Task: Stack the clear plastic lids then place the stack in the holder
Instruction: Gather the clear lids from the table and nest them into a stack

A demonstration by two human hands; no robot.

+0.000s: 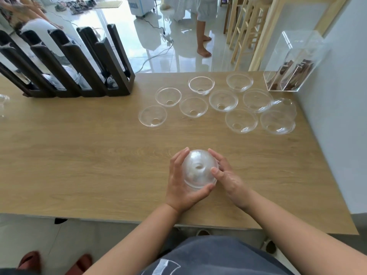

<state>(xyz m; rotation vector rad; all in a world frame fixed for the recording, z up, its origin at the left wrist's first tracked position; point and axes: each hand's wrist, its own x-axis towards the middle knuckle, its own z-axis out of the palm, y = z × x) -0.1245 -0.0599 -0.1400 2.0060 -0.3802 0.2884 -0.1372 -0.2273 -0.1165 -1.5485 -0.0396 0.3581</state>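
Note:
A stack of clear dome lids (198, 167) sits dome-up near the front middle of the wooden table (79, 159). My left hand (181, 185) wraps its left side and rim, thumb under the front edge. My right hand (226, 175) presses on its right side, thumb on the dome. Several more clear lids (223, 101) lie rim-up, spread over the far right of the table. The dark slotted holder (83, 62) stands at the far left, with clear lids low in its slots.
A clear acrylic box (296, 62) with brown items stands at the far right corner by the wall. Another clear lid (3, 102) shows at the left edge. A person stands barefoot on the glossy floor beyond the table. Wooden chairs stand behind.

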